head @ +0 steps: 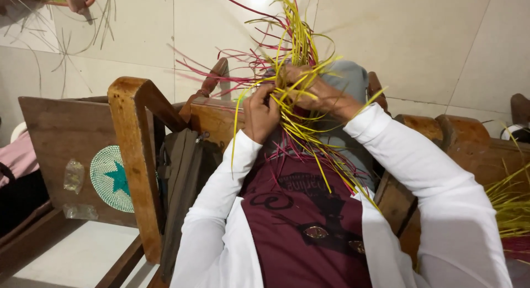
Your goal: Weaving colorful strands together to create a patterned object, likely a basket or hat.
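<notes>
Home craft corner for basket weaving, tiled floor.

Seated among heavy brown wooden chair frames; round white-and-teal woven mat with a star propped at 9 o'clock, loose bundle of yellow cane strips piled at 3 o'clock, stray thin fibres scattered across pale glossy floor tiles at 11 o'clock.
</notes>
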